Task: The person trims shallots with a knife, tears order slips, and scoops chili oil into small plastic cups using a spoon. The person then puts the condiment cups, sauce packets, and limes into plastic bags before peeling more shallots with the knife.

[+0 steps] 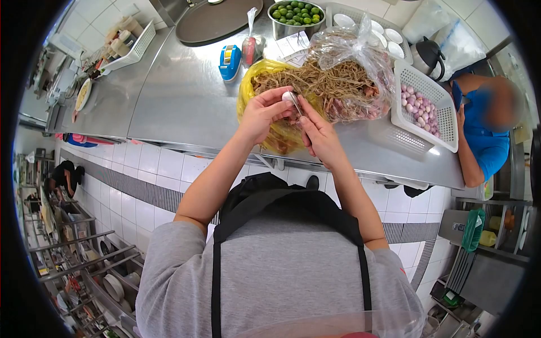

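Over the front of a yellow plastic bag, my left hand is closed, pinching a small white bulb between thumb and fingers. My right hand is wrapped round a small knife, its blade against or very near the bulb. Whether the bulb is garlic or a shallot I cannot tell. Beneath and behind my hands, dry brown stems with reddish bulbs spill from the yellow bag and a clear plastic bag.
A white basket of pink shallots stands at the right, beside a person in a blue shirt. Farther back are a bowl of limes, a blue tape dispenser, a round brown tray and a black-lidded jug.
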Available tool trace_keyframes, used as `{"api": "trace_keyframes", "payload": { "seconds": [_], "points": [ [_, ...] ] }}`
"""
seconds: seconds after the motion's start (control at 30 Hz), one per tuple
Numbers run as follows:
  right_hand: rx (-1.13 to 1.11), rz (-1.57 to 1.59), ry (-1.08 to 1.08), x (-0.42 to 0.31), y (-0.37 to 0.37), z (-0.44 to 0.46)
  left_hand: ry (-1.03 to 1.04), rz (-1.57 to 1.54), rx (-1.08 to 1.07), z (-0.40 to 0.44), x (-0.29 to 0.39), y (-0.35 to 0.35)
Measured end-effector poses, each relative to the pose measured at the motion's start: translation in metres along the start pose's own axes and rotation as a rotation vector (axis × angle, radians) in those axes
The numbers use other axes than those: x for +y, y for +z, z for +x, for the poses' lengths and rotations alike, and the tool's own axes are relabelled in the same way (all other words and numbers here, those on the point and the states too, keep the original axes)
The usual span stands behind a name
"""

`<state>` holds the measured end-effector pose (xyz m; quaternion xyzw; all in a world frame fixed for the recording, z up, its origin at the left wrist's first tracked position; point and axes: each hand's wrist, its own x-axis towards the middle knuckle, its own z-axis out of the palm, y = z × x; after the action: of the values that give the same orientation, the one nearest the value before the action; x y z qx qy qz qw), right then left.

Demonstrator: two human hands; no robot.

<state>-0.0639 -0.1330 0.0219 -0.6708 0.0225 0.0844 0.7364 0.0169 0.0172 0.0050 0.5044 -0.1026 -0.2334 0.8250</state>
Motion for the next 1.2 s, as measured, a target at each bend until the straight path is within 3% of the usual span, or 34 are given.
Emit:
{"api": "trace_keyframes", "payload": {
  "seconds": [0.3, 0.37, 0.8, 0.9, 0.97, 1.07, 1.2],
  "points": [
    [0.036, -0.009, -0.131, 0.013, 0.003, 0.006, 0.033, 0.111, -0.029, -0.001, 0.0, -0.004],
    [0.024, 0.216, 0.035, 0.011, 0.001, 0.004, 0.036, 0.086, -0.041, -0.004, 0.003, 0.0],
    [0.081, 0.151, 0.099, 0.03, -0.007, 0.009, -0.041, -0.274, -0.137, -0.007, 0.004, -0.016],
    [0.084, 0.18, 0.06, 0.017, 0.002, 0.004, -0.001, -0.14, -0.062, -0.005, -0.002, -0.017],
    [-0.003, 0.444, 0.109, 0.009, 0.003, 0.001, -0.007, -0.134, -0.067, -0.005, -0.002, -0.017],
    [-0.097, 0.525, 0.155, 0.005, 0.005, 0.002, -0.003, -0.127, -0.097, -0.005, -0.001, -0.016],
    [-0.062, 0.494, 0.084, 0.004, 0.008, 0.005, -0.023, -0.15, -0.111, -0.007, 0.002, -0.018]
  ]
}}
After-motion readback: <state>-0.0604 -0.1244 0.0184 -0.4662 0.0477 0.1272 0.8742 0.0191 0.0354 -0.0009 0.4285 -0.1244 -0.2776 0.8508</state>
